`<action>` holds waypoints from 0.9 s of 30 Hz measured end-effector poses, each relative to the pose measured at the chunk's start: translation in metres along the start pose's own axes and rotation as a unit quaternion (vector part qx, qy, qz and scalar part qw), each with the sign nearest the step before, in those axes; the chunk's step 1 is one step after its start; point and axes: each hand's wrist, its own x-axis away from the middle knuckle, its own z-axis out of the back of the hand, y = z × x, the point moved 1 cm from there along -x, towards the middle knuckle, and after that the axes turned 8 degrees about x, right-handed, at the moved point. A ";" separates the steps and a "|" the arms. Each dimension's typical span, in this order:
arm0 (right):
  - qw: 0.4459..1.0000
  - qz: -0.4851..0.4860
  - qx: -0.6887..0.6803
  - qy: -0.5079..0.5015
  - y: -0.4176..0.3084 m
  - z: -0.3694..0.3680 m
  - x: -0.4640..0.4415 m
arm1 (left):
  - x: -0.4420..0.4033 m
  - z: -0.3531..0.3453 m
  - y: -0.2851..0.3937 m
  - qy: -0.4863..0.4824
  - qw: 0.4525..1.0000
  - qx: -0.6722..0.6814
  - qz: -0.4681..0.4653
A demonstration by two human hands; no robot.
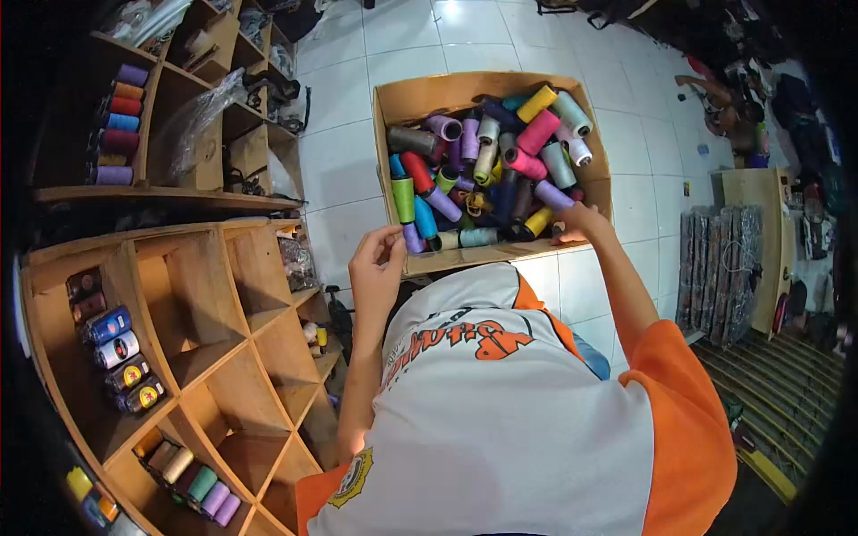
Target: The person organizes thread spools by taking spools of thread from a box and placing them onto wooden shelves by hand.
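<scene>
A cardboard box (465,261) full of thread spools stands in front of me. My left hand (377,261) is at its near left corner, fingers bent and closed on the box's edge, beside a small purple spool (413,238). At the near right side, my right hand (576,223) curls its fingers around the lower end of a lilac thread spool (553,196). Part of that grip is hidden. Around it lie a yellow spool (538,221), a pink spool (525,164) and a red spool (416,171), all jumbled together.
Wooden cubby shelves (210,353) on the left hold rows of spools, including lilac ones (222,505). White floor tiles (340,170) surround the box. Wrapped bundles (719,272) lean at the right beside a metal grating (769,384). Another person's arm (706,87) shows far right.
</scene>
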 end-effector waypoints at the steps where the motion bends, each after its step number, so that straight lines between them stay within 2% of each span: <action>1: 0.998 0.042 -0.049 0.012 -0.002 0.008 0.000 | 0.001 0.001 0.000 0.002 1.000 0.005 0.011; 3: 0.981 0.121 -0.148 0.035 -0.002 0.020 0.004 | 0.002 0.001 0.001 -0.016 0.999 0.026 0.029; 5: 0.936 0.172 -0.291 0.101 -0.022 0.041 0.008 | 0.001 -0.004 0.001 -0.055 0.997 0.040 0.042; 6: 0.870 0.254 -0.421 0.037 -0.036 0.055 0.007 | -0.001 -0.008 0.004 -0.088 0.994 0.042 0.044; 8: 0.792 0.311 -0.522 0.059 -0.078 0.094 0.035 | -0.005 -0.018 0.011 -0.136 0.990 0.021 0.013; 9: 0.777 0.331 -0.532 0.066 -0.095 0.103 0.039 | -0.006 -0.027 0.015 -0.153 0.988 -0.002 -0.020; 10: 0.704 0.369 -0.606 0.033 -0.111 0.105 0.042 | -0.005 -0.032 0.017 -0.170 0.984 -0.025 -0.052; 11: 0.650 0.401 -0.644 0.036 -0.125 0.118 0.055 | -0.005 -0.033 0.018 -0.179 0.984 -0.012 -0.017; 13: 0.590 0.351 -0.726 0.032 -0.138 0.125 0.062 | -0.002 -0.033 0.018 -0.196 0.979 0.014 0.052; 14: 0.614 0.300 -0.725 0.087 -0.128 0.121 0.051 | 0.001 -0.031 0.018 -0.201 0.977 -0.017 0.068; 15: 0.634 0.248 -0.718 0.145 -0.108 0.114 0.030 | 0.003 -0.028 0.016 -0.184 0.979 0.019 0.083; 16: 0.686 0.140 -0.676 0.230 -0.084 0.100 0.005 | 0.009 -0.025 0.009 -0.167 0.979 0.056 0.100; 17: 0.722 0.029 -0.618 0.310 -0.054 0.080 -0.021 | 0.016 -0.021 0.004 -0.150 0.977 0.092 0.118; 18: 0.744 -0.100 -0.454 0.480 -0.020 0.058 -0.043 | 0.020 -0.016 0.000 -0.132 0.979 0.097 0.122; 19: 0.779 -0.213 -0.386 0.445 -0.003 0.068 -0.022 | 0.023 -0.012 -0.003 -0.117 0.981 0.102 0.117; 21: 0.791 -0.368 -0.293 0.392 0.034 0.051 -0.035 | 0.029 -0.003 -0.009 -0.085 0.984 0.110 0.111; 24: 0.821 -0.374 -0.269 0.337 0.040 0.062 -0.030 | 0.034 0.019 -0.016 -0.054 0.987 0.101 0.113; 27: 0.848 -0.380 -0.083 0.359 0.040 0.047 -0.056 | 0.037 0.027 -0.016 -0.021 0.983 0.144 0.115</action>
